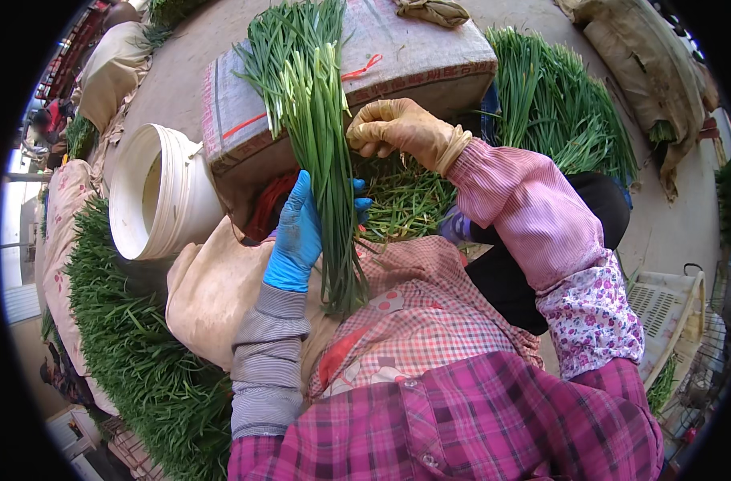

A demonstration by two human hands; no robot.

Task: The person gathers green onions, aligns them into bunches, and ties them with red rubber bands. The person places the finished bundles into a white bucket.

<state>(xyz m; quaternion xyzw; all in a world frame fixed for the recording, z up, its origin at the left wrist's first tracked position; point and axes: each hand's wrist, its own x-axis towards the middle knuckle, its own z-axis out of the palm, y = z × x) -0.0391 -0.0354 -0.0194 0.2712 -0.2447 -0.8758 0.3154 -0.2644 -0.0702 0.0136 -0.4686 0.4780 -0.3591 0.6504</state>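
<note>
My left hand point(298, 231), in a blue disposable glove, grips a bundle of garlic chives point(329, 174) around its middle. The pale cut ends point away from me, and the dark green leaf tips hang over my checked apron. Just right of the pale ends is my right hand point(395, 129), in a tan rubber glove, its fingers curled and thumb against forefinger. Nothing is plainly seen in that pinch. More chives point(293, 36) lie loose on the sack-covered box point(413, 54) before me, partly behind the held bundle.
A white plastic bucket point(161, 192) tilts at the left, beside a large heap of chives point(143, 349). Another chive pile point(552, 102) stands right of the box. Leaf trimmings point(407, 201) lie below the box. A plastic crate point(666, 312) sits at the right.
</note>
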